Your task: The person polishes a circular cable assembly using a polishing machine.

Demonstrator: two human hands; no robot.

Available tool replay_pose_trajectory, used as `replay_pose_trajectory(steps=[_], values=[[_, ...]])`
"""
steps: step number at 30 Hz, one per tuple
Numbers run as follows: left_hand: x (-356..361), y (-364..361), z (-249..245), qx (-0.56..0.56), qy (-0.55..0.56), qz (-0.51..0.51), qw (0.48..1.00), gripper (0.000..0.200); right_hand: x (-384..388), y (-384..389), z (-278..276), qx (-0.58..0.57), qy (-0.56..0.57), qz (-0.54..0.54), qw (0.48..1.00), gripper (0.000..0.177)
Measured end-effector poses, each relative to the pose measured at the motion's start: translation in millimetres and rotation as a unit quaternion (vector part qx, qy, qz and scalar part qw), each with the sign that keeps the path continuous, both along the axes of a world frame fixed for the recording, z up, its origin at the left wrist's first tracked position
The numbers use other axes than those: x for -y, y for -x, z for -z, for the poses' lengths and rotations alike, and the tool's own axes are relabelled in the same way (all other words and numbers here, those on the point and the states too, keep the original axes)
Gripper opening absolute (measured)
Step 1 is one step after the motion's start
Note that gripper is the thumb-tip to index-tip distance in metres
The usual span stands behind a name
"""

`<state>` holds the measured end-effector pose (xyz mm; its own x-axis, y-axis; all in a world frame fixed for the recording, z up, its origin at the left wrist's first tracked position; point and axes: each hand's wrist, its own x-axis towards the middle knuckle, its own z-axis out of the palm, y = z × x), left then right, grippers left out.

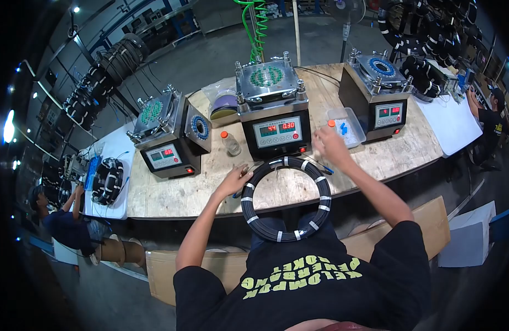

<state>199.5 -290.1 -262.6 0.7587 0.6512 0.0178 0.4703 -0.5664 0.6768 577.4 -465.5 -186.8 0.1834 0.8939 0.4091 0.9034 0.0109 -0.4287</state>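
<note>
A round coil of black cable [248, 205], bound with several white tape bands, leans from the table edge onto my lap. My left hand [232, 182] is at the coil's upper left, fingers curled in by the cable; a blue-tipped cable end [236, 195] pokes out below it. Over the table to the right, my right hand [330, 145] has its fingers bent together beside a clear plastic tray [358, 138] holding small blue pieces [343, 129]. Just behind those fingers shows an orange bottle cap [331, 123], its bottle mostly hidden. I cannot tell what the right fingers hold.
Three machines with red displays stand on the wooden table [210, 198]: left [165, 157], middle [276, 132] and right [388, 113]. An orange-capped bottle [231, 144] stands left of the middle one. Cardboard [431, 226] lies below the edge. People work at white tables on both sides.
</note>
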Motion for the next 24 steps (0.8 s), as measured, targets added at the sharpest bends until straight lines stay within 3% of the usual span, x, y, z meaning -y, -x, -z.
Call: replay_pose_trajectory(steps=[5, 7, 10, 15, 17, 18, 19, 22, 24], values=[[16.2, -13.7, -8.5, -0.077, 0.036, 0.007, 0.996, 0.063, 22.0, 36.7, 57.1, 0.012, 0.1, 0.042, 0.994, 0.052], [24.4, -12.3, -1.6, -0.05, -0.021, -0.007, 0.998, 0.061, 31.4, 44.2, 65.3, 0.002, 0.126, 0.053, 0.991, 0.058], [34.6, -13.4, -9.0, -0.071, -0.041, -0.006, 0.997, 0.054, 41.6, 46.2, 79.3, -0.056, 0.083, 0.031, 0.995, 0.053], [77.3, -20.2, -27.9, 0.136, 0.098, -0.037, 0.985, 0.04, 92.5, 53.0, 59.0, -0.237, 0.134, 0.076, 0.959, 0.044], [103.7, -39.4, -41.0, 0.198, 0.202, -0.087, 0.955, 0.04, 114.1, 52.0, 72.5, -0.28, 0.012, 0.063, 0.958, 0.042], [108.1, -54.5, -42.6, 0.219, 0.12, -0.084, 0.965, 0.04, 126.2, 53.3, 71.9, -0.304, -0.035, 0.072, 0.949, 0.042], [111.7, -64.6, -46.5, 0.216, 0.143, -0.077, 0.963, 0.04, 139.5, 54.2, 69.9, -0.326, -0.083, 0.082, 0.938, 0.042], [128.2, -98.5, -73.2, 0.203, 0.186, -0.05, 0.96, 0.038, 187.2, 68.8, 61.6, -0.459, -0.155, 0.193, 0.853, 0.041], [135.6, -127.2, -85.7, 0.199, 0.104, -0.003, 0.975, 0.035, 209.4, 76.7, 66.5, -0.531, -0.219, 0.253, 0.779, 0.04]])
